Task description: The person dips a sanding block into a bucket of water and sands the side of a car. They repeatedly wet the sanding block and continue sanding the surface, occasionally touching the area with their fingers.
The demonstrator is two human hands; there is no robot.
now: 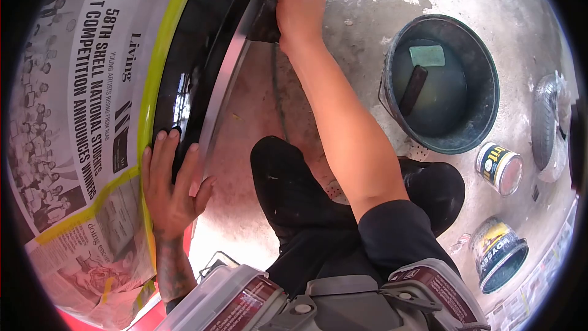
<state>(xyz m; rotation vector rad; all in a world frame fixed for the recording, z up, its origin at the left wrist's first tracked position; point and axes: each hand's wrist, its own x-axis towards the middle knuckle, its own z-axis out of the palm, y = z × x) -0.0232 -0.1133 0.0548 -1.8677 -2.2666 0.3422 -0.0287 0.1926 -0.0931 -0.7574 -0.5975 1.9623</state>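
Note:
My left hand (pixel 170 187) lies flat with fingers spread on a glossy black curved panel (pixel 199 55), close to the yellow masking tape (pixel 153 79) along its edge. Farther up, the fingers of my right hand (pixel 301 9) are closed on a dark sheet of sandpaper (pixel 265 21), at the panel's pale lower edge (pixel 229 73). Part of the sheet hangs below the fingers. Newspaper (pixel 131 30) covers the surface left of the tape.
On the concrete floor to the right stands a black bucket (pixel 490 95) of cloudy water, with a pale green block (pixel 427 56) and a dark bar (pixel 413 89) in it. A tin can (pixel 499 168) and a smaller tub (pixel 502 263) lie nearby. My bent knees are below the panel.

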